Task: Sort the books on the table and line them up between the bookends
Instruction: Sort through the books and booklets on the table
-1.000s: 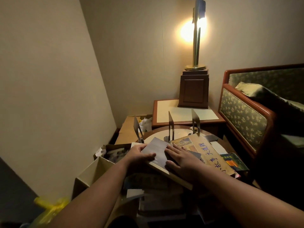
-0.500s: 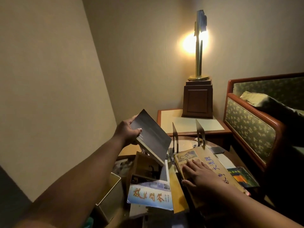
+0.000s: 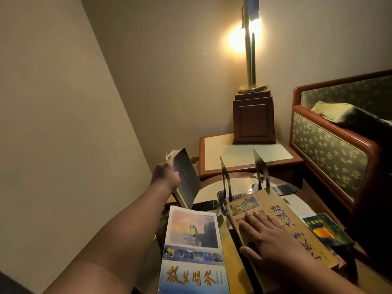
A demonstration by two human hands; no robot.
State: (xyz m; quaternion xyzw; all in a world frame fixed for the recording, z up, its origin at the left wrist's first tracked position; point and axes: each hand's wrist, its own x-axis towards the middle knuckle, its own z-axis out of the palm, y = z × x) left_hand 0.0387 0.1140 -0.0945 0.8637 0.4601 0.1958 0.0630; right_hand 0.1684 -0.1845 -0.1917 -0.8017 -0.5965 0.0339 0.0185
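My left hand [image 3: 166,176] grips a dark grey book [image 3: 186,177], tilted on edge, above the round table's [image 3: 206,190] left rim. My right hand [image 3: 264,236] lies flat, fingers straight, on a large tan book with blue characters [image 3: 292,221]. Two dark metal bookends stand upright behind it, one [image 3: 224,177] at centre, the other [image 3: 259,166] to its right. A blue-and-white picture book [image 3: 194,249] lies flat at front, left of the tan book. A dark book with an orange picture [image 3: 325,229] lies at the right.
A square side table [image 3: 244,152] stands behind, bearing a wooden lamp base [image 3: 252,119] and a lit brass lamp [image 3: 250,49]. A wood-framed upholstered sofa [image 3: 331,153] stands to the right. A bare wall runs along the left. A small dark object [image 3: 284,188] lies behind the tan book.
My left hand has lifted the dark grey book off the tan book and swung it left and upright. The blue-and-white book has come into view. My right hand stays on the tan book.
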